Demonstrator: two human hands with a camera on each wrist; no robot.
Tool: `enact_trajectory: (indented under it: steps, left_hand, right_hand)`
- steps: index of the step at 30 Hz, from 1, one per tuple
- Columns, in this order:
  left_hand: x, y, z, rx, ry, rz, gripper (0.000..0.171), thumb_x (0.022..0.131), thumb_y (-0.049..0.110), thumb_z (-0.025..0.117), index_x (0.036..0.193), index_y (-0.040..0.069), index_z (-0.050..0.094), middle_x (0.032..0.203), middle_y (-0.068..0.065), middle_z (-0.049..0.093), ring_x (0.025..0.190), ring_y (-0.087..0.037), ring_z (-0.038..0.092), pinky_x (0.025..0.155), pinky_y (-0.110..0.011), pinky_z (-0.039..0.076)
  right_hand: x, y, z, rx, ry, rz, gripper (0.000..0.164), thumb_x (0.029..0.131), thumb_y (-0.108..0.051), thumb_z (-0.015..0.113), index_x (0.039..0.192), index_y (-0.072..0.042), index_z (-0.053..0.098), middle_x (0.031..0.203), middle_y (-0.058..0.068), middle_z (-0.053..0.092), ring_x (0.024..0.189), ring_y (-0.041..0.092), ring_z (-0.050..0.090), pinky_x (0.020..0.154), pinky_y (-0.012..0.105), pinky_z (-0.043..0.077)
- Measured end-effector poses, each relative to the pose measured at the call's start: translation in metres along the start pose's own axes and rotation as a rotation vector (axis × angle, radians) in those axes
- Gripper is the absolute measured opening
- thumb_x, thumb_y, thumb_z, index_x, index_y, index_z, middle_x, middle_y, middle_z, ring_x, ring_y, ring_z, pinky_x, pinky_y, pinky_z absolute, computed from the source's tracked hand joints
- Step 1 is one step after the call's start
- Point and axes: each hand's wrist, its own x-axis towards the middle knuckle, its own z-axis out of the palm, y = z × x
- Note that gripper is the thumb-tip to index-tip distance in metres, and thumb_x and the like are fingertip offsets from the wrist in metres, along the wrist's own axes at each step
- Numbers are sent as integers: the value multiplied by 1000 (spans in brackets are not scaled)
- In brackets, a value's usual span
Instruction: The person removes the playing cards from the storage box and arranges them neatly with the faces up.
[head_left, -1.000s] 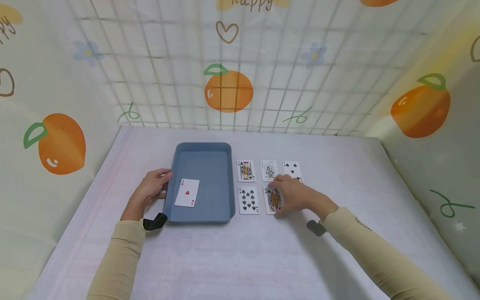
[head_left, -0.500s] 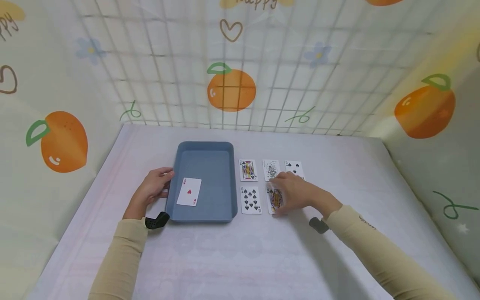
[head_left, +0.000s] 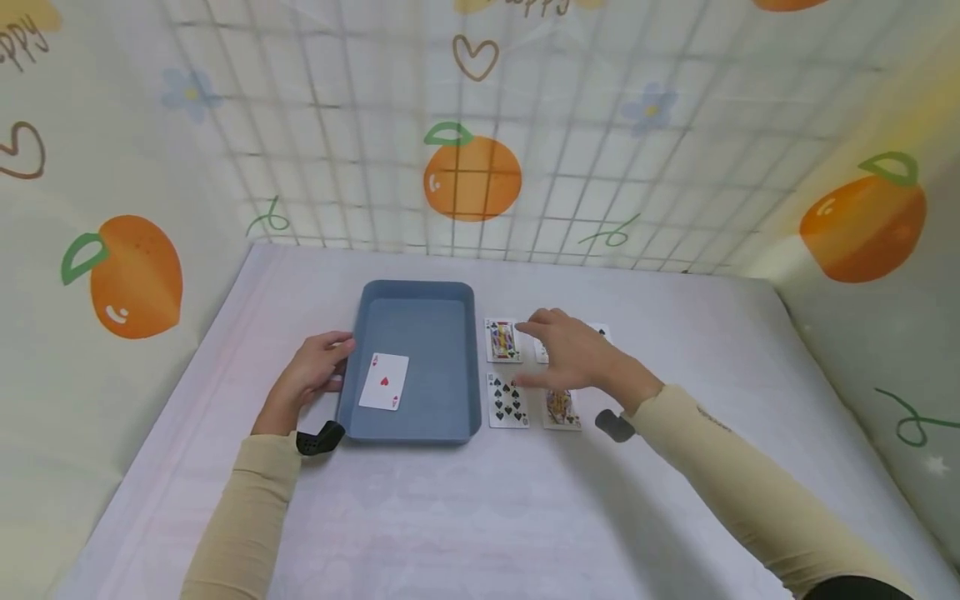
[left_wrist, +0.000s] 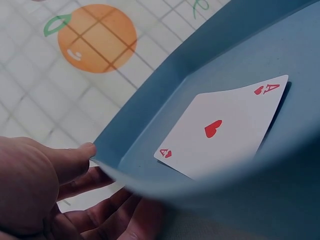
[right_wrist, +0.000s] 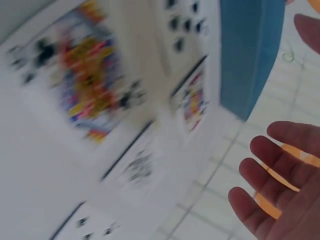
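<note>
My left hand (head_left: 318,365) holds the near-left side of a blue tray (left_wrist: 150,110), thumb at the rim and fingers curled against the outside wall. An ace of hearts (head_left: 384,382) lies face up in the tray. To the tray's right, my right hand (head_left: 577,350) hovers over face-up playing cards, fingers spread, holding nothing. Beneath it, a clubs face card (head_left: 561,410) is partly covered. Beside that lies the ten of spades (head_left: 507,404), with another face card (head_left: 502,342) behind. A black-and-white joker (right_wrist: 137,167) and a spade card (right_wrist: 90,225) are mostly hidden in the head view.
A pale cloth covers the table (head_left: 465,517). A white wire grid (head_left: 360,167) stands at the back behind a sheet printed with oranges. Similar sheets hang at both sides.
My right hand has left the clubs face card and moved up and left over the cards, its fingers spreading wider. My left hand keeps its place on the tray. The head view has shifted slightly.
</note>
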Motion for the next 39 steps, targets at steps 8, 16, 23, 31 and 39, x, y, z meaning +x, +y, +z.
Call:
enact_trajectory:
  steps: [8, 16, 23, 31, 39]
  left_hand:
    - [2, -4, -1, 3, 8, 3, 51, 107, 25, 47, 152, 4, 36, 142, -25, 50, 120, -38, 57, 86, -46, 55]
    - [4, -5, -3, -4, 16, 9, 50, 106, 25, 48, 150, 4, 38, 137, -25, 54, 114, -35, 61, 82, -44, 57]
    - [8, -6, -1, -31, -3, 21, 49, 106, 24, 48, 149, 3, 40, 137, -25, 54, 114, -37, 61, 83, -46, 57]
    - [7, -3, 1, -34, -13, 25, 47, 106, 22, 48, 148, 3, 41, 137, -25, 53, 117, -38, 59, 85, -49, 56]
    - [7, -3, -6, -47, -15, 30, 47, 106, 22, 48, 148, 2, 41, 135, -26, 55, 115, -37, 60, 83, -48, 56]
  right_hand:
    - [31, -30, -2, -31, 44, -62, 78, 82, -55, 69, 137, -1, 56, 127, 15, 58, 114, 32, 53, 85, 46, 50]
    - [59, -62, 2, -74, 42, -82, 76, 83, -56, 68, 134, -1, 59, 125, 15, 59, 110, 31, 55, 84, 44, 52]
    - [79, -87, 8, -66, 5, -105, 74, 84, -55, 69, 136, -4, 58, 128, 13, 59, 116, 31, 53, 88, 44, 51]
    - [100, -108, 20, -54, -46, -144, 75, 84, -56, 70, 136, -4, 58, 131, 13, 59, 122, 31, 52, 101, 45, 44]
    - [122, -127, 37, -83, -40, -160, 71, 86, -57, 68, 134, -5, 60, 130, 12, 60, 119, 30, 54, 95, 47, 49]
